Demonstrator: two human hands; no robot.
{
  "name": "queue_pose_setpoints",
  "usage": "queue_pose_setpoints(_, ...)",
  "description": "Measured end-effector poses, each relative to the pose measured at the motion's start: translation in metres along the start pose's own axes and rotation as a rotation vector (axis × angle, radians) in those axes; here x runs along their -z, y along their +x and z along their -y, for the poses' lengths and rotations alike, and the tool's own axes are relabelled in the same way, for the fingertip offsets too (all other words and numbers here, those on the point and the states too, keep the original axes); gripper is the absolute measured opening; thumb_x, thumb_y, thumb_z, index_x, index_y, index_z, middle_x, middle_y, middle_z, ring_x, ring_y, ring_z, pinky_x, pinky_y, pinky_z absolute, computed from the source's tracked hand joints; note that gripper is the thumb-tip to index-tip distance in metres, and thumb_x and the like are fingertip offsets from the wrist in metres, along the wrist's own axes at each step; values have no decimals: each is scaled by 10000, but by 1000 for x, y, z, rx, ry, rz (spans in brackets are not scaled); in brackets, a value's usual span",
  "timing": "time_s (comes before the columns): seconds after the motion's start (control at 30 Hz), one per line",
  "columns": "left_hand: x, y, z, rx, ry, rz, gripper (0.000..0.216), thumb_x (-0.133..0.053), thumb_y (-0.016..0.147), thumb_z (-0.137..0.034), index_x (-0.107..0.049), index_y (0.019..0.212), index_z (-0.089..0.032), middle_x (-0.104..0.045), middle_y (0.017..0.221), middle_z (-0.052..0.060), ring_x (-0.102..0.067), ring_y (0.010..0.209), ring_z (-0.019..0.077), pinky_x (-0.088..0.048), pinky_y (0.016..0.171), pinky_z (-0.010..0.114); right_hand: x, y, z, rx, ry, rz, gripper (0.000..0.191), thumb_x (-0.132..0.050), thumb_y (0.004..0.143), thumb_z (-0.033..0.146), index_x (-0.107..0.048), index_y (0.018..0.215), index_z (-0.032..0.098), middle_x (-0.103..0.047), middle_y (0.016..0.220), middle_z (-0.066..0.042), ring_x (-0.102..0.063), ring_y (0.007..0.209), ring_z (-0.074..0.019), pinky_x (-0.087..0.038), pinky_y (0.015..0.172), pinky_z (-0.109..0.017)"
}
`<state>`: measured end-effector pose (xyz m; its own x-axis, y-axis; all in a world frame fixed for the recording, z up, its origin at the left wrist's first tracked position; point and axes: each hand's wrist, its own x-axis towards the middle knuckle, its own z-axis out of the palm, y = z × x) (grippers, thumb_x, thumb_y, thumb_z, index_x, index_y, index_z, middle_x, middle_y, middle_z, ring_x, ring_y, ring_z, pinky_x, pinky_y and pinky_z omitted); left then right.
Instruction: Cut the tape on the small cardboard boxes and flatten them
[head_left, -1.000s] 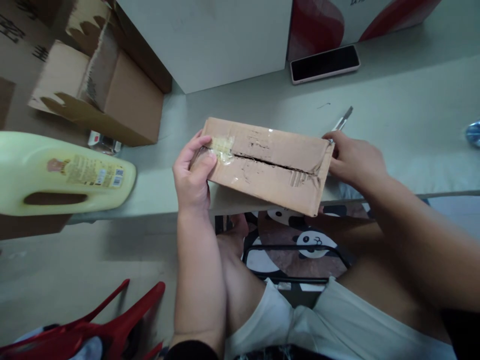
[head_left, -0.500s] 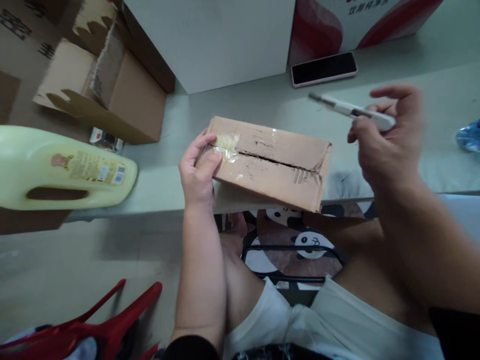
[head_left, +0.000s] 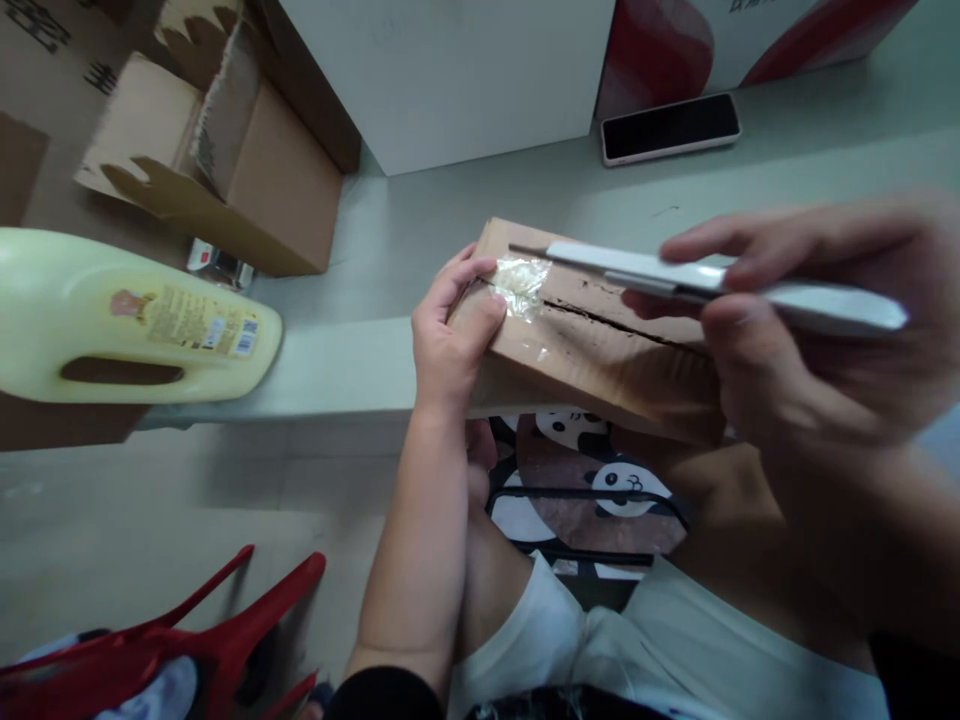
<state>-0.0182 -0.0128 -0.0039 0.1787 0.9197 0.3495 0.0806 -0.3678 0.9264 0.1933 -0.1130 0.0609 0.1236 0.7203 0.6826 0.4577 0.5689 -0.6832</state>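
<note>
My left hand (head_left: 457, 325) grips the left end of a brown cardboard box (head_left: 600, 370), thumb on top beside a patch of clear tape (head_left: 519, 285). A dark slit runs along the box's top seam from the tape toward the right. Above the box, my right hand (head_left: 810, 310) is closed around a white utility knife (head_left: 645, 268). Its dark, narrow tip points left and appears over the box top near the tape; whether it touches cannot be told. The right hand hides the box's right end.
Left lies a pale yellow jug (head_left: 225, 375) near an open carton (head_left: 289, 170). Behind the box stand a white box (head_left: 465, 90) and a red-and-white carton (head_left: 660, 60), with a phone (head_left: 671, 130) before them. A red chair (head_left: 225, 640) is on the floor.
My right hand has brought the knife left and down, from beyond the box to over its top. The box and my left hand appear farther right, and the view has shifted slightly.
</note>
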Motion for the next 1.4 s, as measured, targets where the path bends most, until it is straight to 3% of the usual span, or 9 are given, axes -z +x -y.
queue_pose_setpoints(0.07, 0, 0, 0, -1, 3, 0, 449, -769, 747, -604, -746, 1070, -293, -656, 1347, 43, -589, 1299, 275, -425, 1173, 457, -2, 2, 5, 45, 58, 1, 165, -663, 828, 92, -636, 946, 204, -731, 940, -35, -730, 925, -178, -584, 740, -305)
queue_pose_setpoints(0.23, 0, 1, 1, -9, 1, 3, 446, -761, 751, -612, -743, 1072, -304, -651, 1351, 33, -587, 1299, 275, -421, 1174, 468, 2, 6, 8, -31, -23, 109, 191, -668, 825, 105, -694, 988, 201, -755, 961, -40, -723, 903, -157, -555, 778, -286)
queue_pose_setpoints(0.47, 0, 0, 2, -20, 26, 20, 442, -746, 770, -603, -727, 1094, -303, -633, 1370, 30, -567, 1323, 285, -402, 1189, 486, 3, 6, 4, 16, -30, 163, 125, -636, 880, 148, -643, 966, 237, -732, 959, -26, -722, 871, -168, -575, 779, -327)
queue_pose_setpoints(0.67, -1, 0, 0, 0, -3, 21, 450, -757, 752, -613, -735, 1071, -295, -629, 1373, 37, -571, 1318, 291, -420, 1177, 476, 5, 11, 9, 148, -83, 358, 62, -625, 907, 190, -610, 962, 215, -720, 998, -61, -708, 928, -154, -590, 825, -286)
queue_pose_setpoints(1.03, -2, 1, 0, 18, 0, 8, 414, -753, 759, -580, -739, 1052, -288, -629, 1374, 42, -575, 1312, 291, -416, 1179, 474, 6, 10, 12, 196, -104, 504, 49, -591, 907, 191, -569, 900, 234, -755, 1108, -35, -741, 916, -156, -588, 747, -268)
queue_pose_setpoints(1.4, -1, 0, -1, 21, 14, 12, 380, -751, 767, -545, -736, 1047, -290, -634, 1371, 30, -581, 1300, 287, -428, 1171, 469, 7, 10, 16, 185, -94, 492, 115, -561, 879, 112, -555, 861, 226, -759, 1030, -27, -734, 896, -151, -559, 714, -271)
